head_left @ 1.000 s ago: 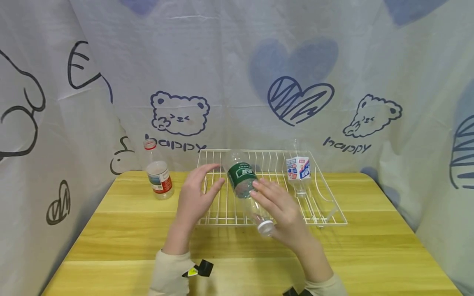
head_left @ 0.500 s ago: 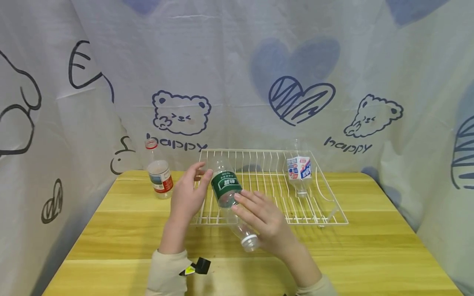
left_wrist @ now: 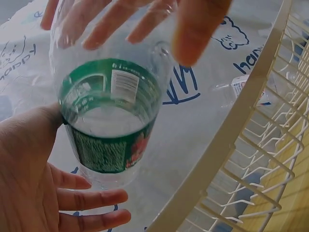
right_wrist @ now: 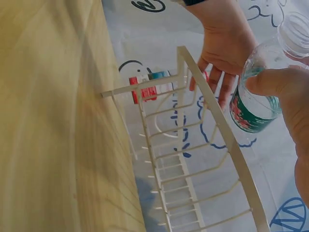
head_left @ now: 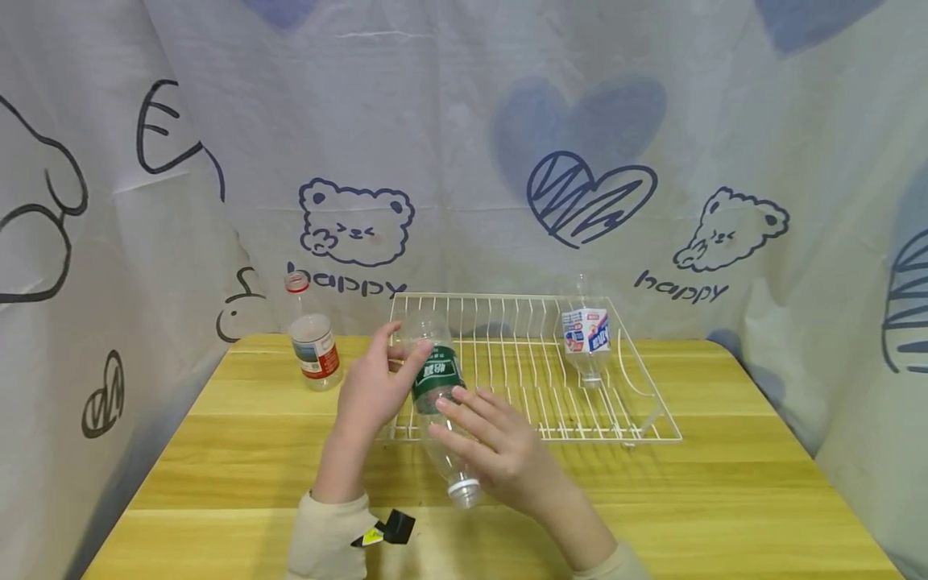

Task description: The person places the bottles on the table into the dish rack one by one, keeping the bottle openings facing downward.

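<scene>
A clear plastic bottle [head_left: 437,377] with a green label is tilted over the rack's front left, its white-ringed mouth toward me and its base pointing away. My right hand [head_left: 507,455] grips its lower body; in the right wrist view the thumb [right_wrist: 273,82] presses on one side, while in the left wrist view the fingers lie across the other. My left hand [head_left: 373,391] is beside the base end, its thumb [left_wrist: 46,118] at the label's edge. Its other fingers are spread and only loosely bent, not wrapped round the bottle.
A white wire rack [head_left: 532,439] stands on the wooden table [head_left: 696,499]. Upside down at its right end is a clear bottle [head_left: 586,330] with a white and blue label. Left of the rack, a red-labelled bottle [head_left: 316,354] stands upright. A patterned curtain [head_left: 464,161] hangs behind.
The green-labelled bottle and my right hand have moved left and toward me. The bottle has come up against my left hand, which has shifted slightly left.
</scene>
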Tool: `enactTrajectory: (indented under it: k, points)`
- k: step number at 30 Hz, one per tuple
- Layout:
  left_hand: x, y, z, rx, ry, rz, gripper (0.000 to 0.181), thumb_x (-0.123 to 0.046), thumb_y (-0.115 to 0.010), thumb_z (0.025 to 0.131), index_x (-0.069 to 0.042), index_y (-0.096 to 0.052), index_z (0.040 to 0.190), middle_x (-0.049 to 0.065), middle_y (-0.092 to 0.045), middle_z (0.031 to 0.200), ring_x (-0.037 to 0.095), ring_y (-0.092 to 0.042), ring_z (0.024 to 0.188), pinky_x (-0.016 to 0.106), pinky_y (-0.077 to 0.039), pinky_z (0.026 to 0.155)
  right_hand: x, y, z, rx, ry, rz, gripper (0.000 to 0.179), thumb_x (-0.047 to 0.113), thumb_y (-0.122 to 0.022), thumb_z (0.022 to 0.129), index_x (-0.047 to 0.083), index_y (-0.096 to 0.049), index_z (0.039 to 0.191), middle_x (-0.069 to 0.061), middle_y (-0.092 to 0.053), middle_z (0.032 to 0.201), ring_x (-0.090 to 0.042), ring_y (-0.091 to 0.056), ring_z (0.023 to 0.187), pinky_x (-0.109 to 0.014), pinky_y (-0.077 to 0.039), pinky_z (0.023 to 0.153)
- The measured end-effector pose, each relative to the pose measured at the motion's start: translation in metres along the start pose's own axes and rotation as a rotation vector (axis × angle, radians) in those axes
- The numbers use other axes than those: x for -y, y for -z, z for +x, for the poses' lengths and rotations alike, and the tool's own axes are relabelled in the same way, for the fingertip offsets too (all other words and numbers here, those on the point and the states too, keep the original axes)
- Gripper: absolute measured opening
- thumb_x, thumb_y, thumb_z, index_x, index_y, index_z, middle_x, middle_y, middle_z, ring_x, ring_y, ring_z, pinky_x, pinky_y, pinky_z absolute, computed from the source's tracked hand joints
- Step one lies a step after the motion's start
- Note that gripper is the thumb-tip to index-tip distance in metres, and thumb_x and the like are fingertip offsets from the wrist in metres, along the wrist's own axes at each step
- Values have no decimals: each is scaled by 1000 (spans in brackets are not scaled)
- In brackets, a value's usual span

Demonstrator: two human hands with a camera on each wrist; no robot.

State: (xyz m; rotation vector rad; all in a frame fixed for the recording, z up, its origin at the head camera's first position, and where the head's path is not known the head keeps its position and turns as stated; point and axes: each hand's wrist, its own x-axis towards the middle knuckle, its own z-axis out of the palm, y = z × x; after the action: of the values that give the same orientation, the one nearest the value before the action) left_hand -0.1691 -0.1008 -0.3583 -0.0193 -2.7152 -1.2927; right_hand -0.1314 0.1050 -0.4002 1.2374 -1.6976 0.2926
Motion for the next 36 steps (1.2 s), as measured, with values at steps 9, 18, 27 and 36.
enactTrajectory:
  k: [9,18,27,36]
  points:
    - [-2,-1,-1,13,12,-45,85,-77,-48,83,-26,-31,150,14,-66,125,31,-68,106,49,-57,87,7,-6,0,31,36,-28,46,15,-71,76,17,-65,122,-9,-64,131,-31,-60,121,-44,-49,103]
    - [-3,-1,-1,28,24,-118,77,-69,-55,85,-38,-28,150,17,-64,125,35,-65,106,47,-58,83,9,-9,-1,25,48,-41,37,14,-62,86,18,-66,123,-7,-64,131,-30,-60,121,-44,-51,100]
    - [-6,-1,-3,72,50,-196,79,-69,-59,83,-43,-24,150,20,-58,130,38,-62,111,44,-60,80,11,-9,0,46,44,-42,39,15,-65,85,19,-66,123,-5,-63,133,-29,-58,124,-44,-49,103]
    - [-6,-2,-3,76,70,-216,79,-66,-60,84,-40,-24,150,19,-56,130,37,-62,108,41,-60,78,11,-9,0,57,35,-39,42,15,-66,82,20,-65,124,-6,-63,134,-29,-58,124,-45,-49,102]
